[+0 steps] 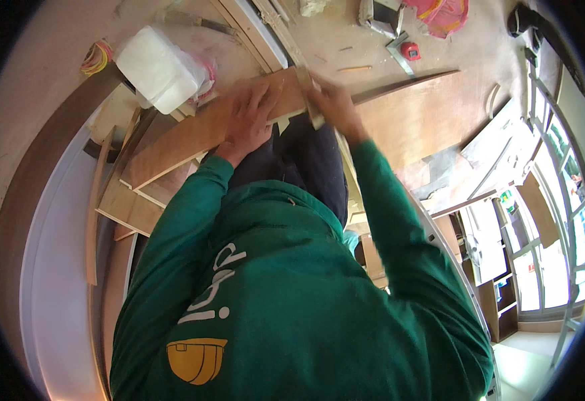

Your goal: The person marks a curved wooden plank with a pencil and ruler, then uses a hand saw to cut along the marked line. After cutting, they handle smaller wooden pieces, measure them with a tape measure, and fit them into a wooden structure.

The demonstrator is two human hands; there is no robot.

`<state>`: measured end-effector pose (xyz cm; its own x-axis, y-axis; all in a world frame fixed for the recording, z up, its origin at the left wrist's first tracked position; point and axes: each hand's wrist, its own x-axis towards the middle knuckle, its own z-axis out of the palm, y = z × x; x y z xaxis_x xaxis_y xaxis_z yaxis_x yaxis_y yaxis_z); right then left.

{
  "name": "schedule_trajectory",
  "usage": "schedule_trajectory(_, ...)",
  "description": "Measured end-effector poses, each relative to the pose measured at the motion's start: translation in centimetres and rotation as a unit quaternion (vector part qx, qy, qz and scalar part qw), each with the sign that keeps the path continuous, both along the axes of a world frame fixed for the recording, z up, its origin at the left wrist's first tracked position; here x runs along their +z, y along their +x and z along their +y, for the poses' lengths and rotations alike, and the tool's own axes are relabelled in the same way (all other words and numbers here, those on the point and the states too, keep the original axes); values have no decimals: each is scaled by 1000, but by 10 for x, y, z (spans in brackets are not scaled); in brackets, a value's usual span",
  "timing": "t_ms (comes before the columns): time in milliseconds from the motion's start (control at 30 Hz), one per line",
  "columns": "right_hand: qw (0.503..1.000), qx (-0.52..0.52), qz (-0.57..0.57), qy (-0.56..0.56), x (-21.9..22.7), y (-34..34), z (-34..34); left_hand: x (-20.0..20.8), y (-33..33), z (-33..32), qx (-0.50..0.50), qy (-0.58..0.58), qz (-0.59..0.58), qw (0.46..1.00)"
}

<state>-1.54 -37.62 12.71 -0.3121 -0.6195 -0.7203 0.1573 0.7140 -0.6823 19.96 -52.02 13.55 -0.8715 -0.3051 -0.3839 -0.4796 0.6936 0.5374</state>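
A long wooden board [195, 137] slants across my lap, from the lower left up to my knees. My left hand [247, 120] lies on its face near the upper end, fingers stretched and spread, slightly blurred. At that end of the board is my right hand [334, 105], its fingers curled and smeared by motion. Beside those fingers shows a narrow, light-coloured strip [316, 115], close against the board's end edge. What kind of thing the strip is, I cannot make out. Dark trousers [309, 157] show beneath both hands.
A white plastic jug [159, 70] stands beyond the board at left. A large plywood panel [412, 117] lies to the right. On the floor ahead are a metal square [400, 55], a red tape measure [410, 51] and a pencil [355, 69]. A ladder [546, 120] stands far right.
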Motion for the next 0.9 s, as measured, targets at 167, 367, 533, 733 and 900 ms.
schedule_trajectory(167,999,-32,6,34,-22,-6,-16,4,-3,1,-17,7,-1,1000)
schedule_trajectory(367,999,-28,22,-11,32,16,27,5,3,2,5,0,14,1000)
schedule_trajectory(533,998,-33,43,40,-80,-17,-41,6,-3,0,-9,30,4,1000)
schedule_trajectory(733,992,-95,80,15,-45,-23,-50,45,14,-27,-30,15,78,996)
schedule_trajectory(900,990,3,137,-21,49,-21,-63,80,152,-31,685,72,22,725)
